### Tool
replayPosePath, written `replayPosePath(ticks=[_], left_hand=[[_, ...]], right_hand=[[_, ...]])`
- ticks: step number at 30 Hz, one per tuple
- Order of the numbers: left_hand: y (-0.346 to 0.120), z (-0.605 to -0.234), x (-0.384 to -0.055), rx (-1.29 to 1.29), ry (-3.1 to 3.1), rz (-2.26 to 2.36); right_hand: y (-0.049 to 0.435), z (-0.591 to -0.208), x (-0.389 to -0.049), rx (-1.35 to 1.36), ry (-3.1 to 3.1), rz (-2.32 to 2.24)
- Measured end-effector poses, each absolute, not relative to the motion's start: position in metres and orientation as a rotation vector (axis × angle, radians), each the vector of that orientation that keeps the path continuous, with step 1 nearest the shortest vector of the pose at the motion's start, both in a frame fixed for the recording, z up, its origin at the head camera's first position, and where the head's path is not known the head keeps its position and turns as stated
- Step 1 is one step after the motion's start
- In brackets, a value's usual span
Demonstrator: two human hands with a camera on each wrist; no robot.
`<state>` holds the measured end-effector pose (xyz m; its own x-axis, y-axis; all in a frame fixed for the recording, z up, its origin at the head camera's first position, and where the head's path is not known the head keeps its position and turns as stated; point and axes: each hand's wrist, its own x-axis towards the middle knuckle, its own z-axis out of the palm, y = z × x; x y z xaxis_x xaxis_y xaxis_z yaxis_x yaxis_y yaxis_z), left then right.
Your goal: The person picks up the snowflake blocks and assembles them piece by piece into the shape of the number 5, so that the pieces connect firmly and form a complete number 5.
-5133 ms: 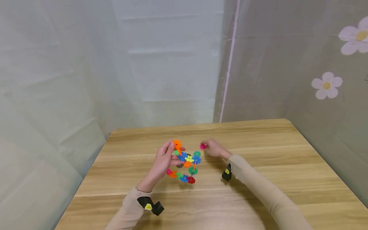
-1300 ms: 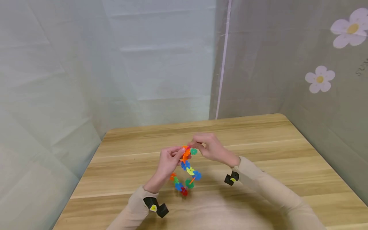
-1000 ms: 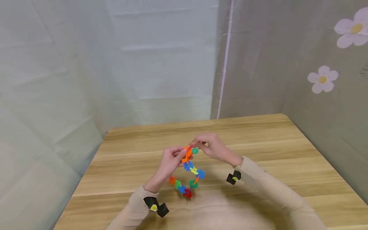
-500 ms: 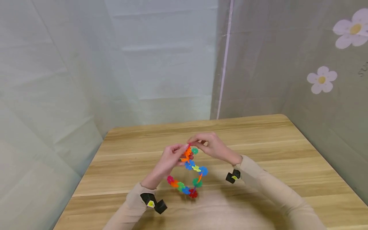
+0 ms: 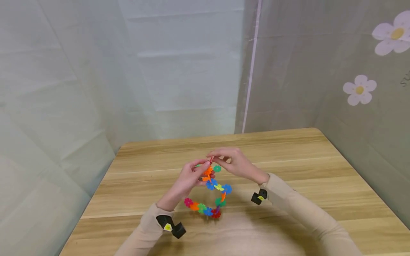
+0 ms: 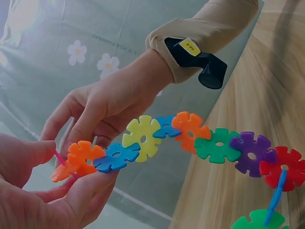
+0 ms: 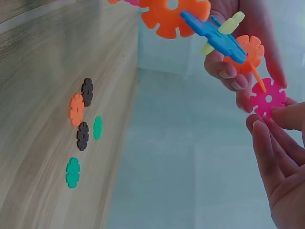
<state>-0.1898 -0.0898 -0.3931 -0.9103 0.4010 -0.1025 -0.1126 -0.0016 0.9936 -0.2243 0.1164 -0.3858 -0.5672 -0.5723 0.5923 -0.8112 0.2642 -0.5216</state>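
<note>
Left hand (image 5: 191,176) pinches the chain (image 6: 209,148) over the tabletop (image 5: 288,170), right hand (image 5: 237,164) pinching a pink disc (image 7: 276,93) at its upper end; lengthwise it curves down rightward, then back left!

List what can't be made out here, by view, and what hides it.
Head: most of the two loose black flower-shaped plastic discs, behind the left grip.
Head: part of the dark lettering on the grey backdrop, past the right edge.
Left wrist: most of the pink flower-shaped plastic disc in the right grip, behind orange flower-shaped discs and the left grip.
Right wrist: the large orange flower-shaped disc's top, cut by the upper edge.
</note>
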Motion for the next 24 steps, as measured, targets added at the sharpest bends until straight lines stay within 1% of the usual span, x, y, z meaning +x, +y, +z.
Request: replayPosePath(ticks=[8,24], left_hand=[[-0.091,-0.393,-0.189,0.278,1.928,1.996],[-0.095,-0.394,-0.189,0.231,1.92,2.064]], right_hand=[[0.119,-0.392,-0.229,1.209,-2.34,1.24],[0.123,-0.409,-0.24,1.181,-2.486,1.304]])
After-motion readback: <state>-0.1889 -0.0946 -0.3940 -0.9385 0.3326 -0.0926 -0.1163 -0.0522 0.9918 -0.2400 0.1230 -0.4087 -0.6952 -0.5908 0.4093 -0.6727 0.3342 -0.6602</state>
